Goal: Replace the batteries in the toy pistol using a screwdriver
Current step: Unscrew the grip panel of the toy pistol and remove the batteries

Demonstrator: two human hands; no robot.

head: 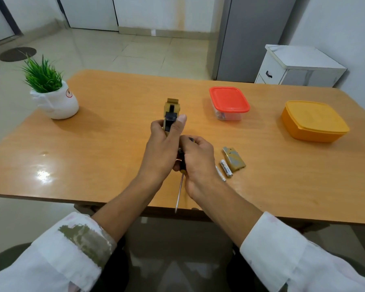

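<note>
The toy pistol [171,114], tan and black, is held up over the middle of the bench [114,144], its muzzle pointing away from us. We see the left hand [162,148] gripping it from the near side, its fingers [156,125] curled round the left of the body and the thumb lying up the right. Just near and right of the pistol's grip, touching that hand, the right hand [198,163] has its fingers [195,142] closed round the black-and-yellow handle of the screwdriver [180,190]. The thin shaft points back toward us, past the bench's near edge. We cannot tell whether those fingers hold anything more. Right of the pistol and nearer us, two batteries [226,168] lie side by side on the bench, and the tan battery cover [234,159] lies there too. Right of the pistol stands a red-lidded box [229,100], and much farther right an orange box [314,121]. Well left of the pistol sits a potted plant [51,95].
</note>
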